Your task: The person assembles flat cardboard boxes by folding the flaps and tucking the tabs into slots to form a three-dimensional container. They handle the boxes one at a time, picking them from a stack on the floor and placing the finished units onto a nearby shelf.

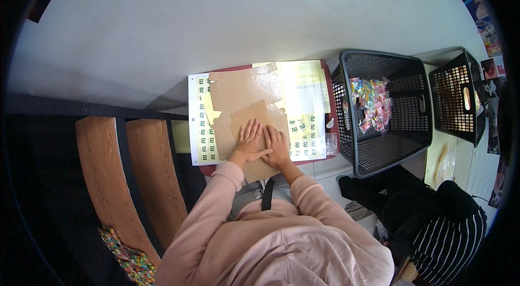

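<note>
A flat brown cardboard box blank [238,86] with cut flaps lies before me, and a smaller folded panel [251,114] rests over its near part. My left hand [248,142] lies flat on the panel with its fingers stretched out. Beside it, my right hand [276,147] also presses flat on the cardboard, and the two hands touch near the thumbs. Neither holds anything. Beneath the cardboard are white and pale yellow sticker sheets [206,142] with rows of dark green marks. They cover most of a small red tabletop [332,140].
To the right stands a black plastic crate [390,162] holding wrapped sweets [371,104] in pink, yellow and blue. A second black crate [447,99] sits beyond it. Brown wooden boards [103,145] are at left, above a colourful bag [127,258]. A person in striped clothing [449,242] is at lower right.
</note>
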A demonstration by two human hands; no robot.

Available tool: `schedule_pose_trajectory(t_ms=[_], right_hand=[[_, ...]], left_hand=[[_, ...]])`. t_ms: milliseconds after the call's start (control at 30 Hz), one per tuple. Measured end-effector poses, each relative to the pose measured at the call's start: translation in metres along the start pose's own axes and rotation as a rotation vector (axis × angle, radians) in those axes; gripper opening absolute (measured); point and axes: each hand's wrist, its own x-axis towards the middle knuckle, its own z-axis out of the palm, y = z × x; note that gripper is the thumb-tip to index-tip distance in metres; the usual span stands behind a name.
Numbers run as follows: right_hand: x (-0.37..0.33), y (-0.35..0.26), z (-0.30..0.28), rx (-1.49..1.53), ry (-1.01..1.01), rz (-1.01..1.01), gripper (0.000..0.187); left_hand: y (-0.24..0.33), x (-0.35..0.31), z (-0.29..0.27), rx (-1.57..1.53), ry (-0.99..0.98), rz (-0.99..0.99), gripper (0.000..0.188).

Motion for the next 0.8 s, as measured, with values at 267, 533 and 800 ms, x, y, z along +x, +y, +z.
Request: schedule_pose_trajectory(t_ms=[267,533,800], right_hand=[[0.027,0.004,-0.022,-0.305,-0.033,0.003,0.095],[0.028,-0.011,-0.041,-0.496,-0.171,0.165,0.099],[0.025,0.006,-0.054,-0.324,-0.096,0.037,0.088]], left_hand=[[-0.004,0.004,0.003,-0.024,-0.077,-0.014,0.101],[-0.002,0.001,0.002,-0.015,-0.041,-0.013,0.097],[-0.003,0.001,0.009,0.041,0.033,-0.012,0.1]])
